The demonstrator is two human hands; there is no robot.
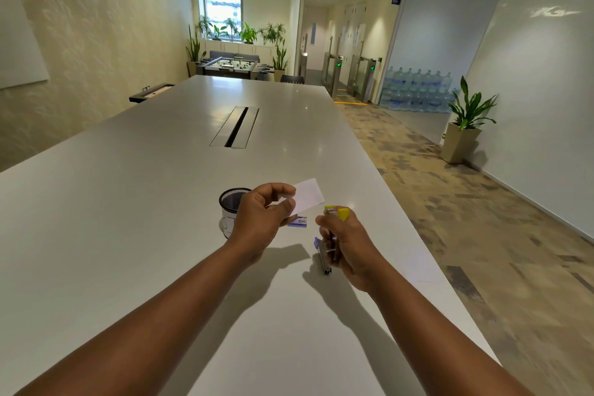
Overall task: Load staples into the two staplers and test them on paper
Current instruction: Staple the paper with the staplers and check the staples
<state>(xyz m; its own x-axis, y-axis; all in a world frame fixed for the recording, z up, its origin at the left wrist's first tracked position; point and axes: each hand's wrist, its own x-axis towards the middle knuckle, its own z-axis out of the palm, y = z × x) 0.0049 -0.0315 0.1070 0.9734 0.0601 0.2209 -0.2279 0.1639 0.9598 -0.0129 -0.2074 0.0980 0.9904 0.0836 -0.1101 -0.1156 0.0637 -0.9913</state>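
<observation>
My left hand (262, 219) pinches a small white slip of paper (308, 196) between thumb and fingers, held above the table. My right hand (348, 246) grips a stapler (326, 254) whose metal end points down toward me and hangs a little above the table. A yellow stapler (339, 212) shows just beyond my right fingers; whether it lies on the table or touches my hand I cannot tell. A small purple and white staple box (297, 222) lies on the table between my hands.
A black mesh cup on a white base (229, 206) stands left of my left hand. The long white table (160, 202) has a cable slot (236, 127) in its middle. Its right edge runs close to my right arm, with carpeted floor beyond.
</observation>
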